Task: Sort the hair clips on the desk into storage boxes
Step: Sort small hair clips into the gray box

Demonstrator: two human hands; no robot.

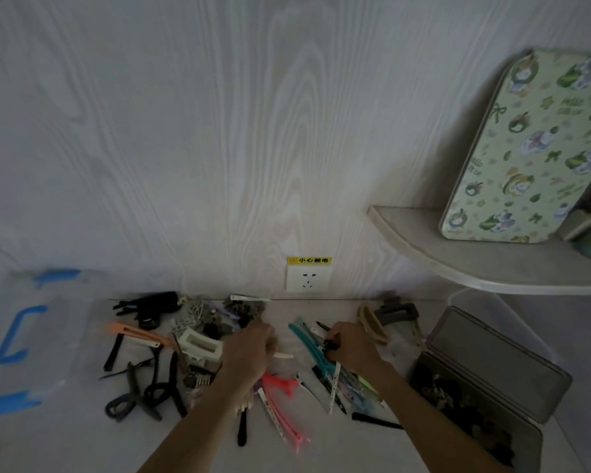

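Many hair clips lie scattered on the pale desk (338,448): black clips (151,305) at the back left, an orange clip (133,332), a white rectangular clip (202,346), pink clips (280,384) and teal clips (307,339) in the middle. My left hand (249,349) is closed over the pile with a cream clip tip (284,355) sticking out of it. My right hand (352,346) is closed on a small black clip (330,344). An open grey storage box (485,380) with dark clips inside sits at the right.
A clear storage box with blue handles (21,336) stands at the left. A wall socket (308,279) is on the back wall. A curved shelf (492,268) at the right carries a floral green tin (533,148). Beige and grey claw clips (382,319) lie near the right hand.
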